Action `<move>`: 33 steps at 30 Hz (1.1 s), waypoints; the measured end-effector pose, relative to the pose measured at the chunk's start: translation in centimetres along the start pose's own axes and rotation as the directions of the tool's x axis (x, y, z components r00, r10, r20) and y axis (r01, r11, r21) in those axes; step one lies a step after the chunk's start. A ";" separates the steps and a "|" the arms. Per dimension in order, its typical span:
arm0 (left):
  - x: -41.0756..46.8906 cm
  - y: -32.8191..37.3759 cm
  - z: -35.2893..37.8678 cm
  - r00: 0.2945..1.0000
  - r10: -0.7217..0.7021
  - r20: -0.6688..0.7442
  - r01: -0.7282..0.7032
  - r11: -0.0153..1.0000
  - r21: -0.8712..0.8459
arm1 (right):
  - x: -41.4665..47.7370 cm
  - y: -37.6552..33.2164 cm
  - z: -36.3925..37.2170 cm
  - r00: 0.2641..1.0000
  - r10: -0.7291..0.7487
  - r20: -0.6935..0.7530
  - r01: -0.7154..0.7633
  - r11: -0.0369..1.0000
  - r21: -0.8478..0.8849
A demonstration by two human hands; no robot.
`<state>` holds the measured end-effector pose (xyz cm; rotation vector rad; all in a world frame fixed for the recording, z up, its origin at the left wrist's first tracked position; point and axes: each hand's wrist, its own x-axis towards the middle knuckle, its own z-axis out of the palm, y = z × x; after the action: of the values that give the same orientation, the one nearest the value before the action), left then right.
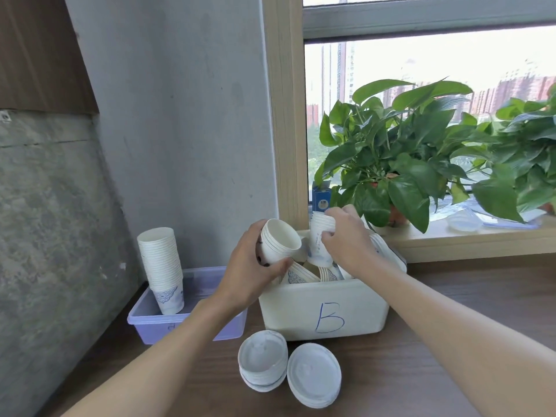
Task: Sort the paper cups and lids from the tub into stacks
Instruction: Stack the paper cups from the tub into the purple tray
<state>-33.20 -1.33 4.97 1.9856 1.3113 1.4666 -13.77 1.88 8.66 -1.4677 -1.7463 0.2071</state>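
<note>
A: Why does the left hand (249, 266) tilt its nested cups (278, 240), mouth toward the right hand (346, 240)?
B: Fingers curl round them, probably so more can slide in. The right hand, just beside, pinches a second cup bundle (315, 245) above the tub (322, 308).
A: And the rest?
B: Loose cups (301, 273) lie below both grips; the tall stack (162, 263) stands left, lids (263, 359) nearer the person.

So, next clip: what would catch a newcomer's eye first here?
Both hands, centre frame, above the white tub marked B: the left hand grips a short nest of paper cups, the right hand a second nest. A tall stack of cups stands in the purple bin at left, and two lid stacks sit on the table in front of the tub.
</note>
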 end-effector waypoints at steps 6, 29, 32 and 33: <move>-1.0 1.8 -1.5 1.000 0.023 -0.010 -0.023 1.000 0.007 | -0.9 -0.5 -1.0 0.997 -0.014 -0.073 0.014 1.000 0.007; -8.0 2.6 -5.9 0.996 0.000 -0.090 0.001 1.000 0.010 | -8.9 -8.9 -0.5 0.953 -0.301 0.039 0.240 0.826 0.510; -8.6 2.6 -6.0 0.997 -0.004 -0.076 0.004 1.000 0.001 | -9.2 -8.8 -0.4 0.965 -0.258 0.043 0.211 0.866 0.454; -8.7 2.5 -5.9 0.997 -0.011 -0.070 0.011 1.000 -0.004 | -9.2 -8.6 -0.2 0.968 -0.242 0.066 0.190 0.879 0.437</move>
<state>-37.59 -11.19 4.23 1.9380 1.3443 1.5453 -20.24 -8.89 9.57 -0.9495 -1.8017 0.5344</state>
